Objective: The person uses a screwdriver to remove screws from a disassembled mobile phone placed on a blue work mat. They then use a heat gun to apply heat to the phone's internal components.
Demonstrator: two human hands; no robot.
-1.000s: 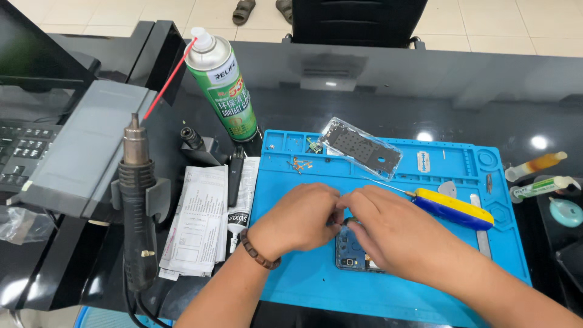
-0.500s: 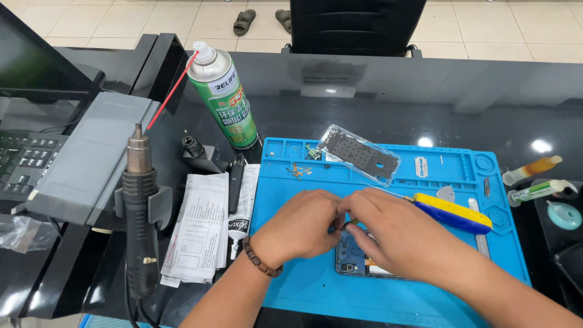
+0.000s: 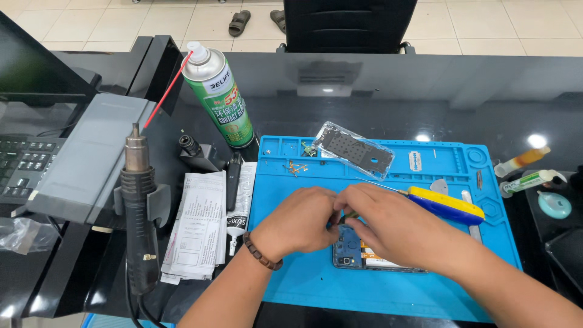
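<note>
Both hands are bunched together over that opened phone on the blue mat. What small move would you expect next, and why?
Probably a gentle lift or pull of the small part pinched between the left hand and right hand. Their fingertips meet just above the top edge of the opened phone, whose insides lie exposed on the blue mat. The yellow and blue screwdriver lies unused beside them. What they pinch is hidden.

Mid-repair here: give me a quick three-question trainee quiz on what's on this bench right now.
1. True or false: the yellow-and-blue screwdriver lies on the blue mat.
2. Which stands left of the mat? A) spray can B) kettle C) drill
3. What do the left hand and right hand meet over?

Key
1. True
2. A
3. The opened phone; what the fingertips pinch is hidden.
</note>
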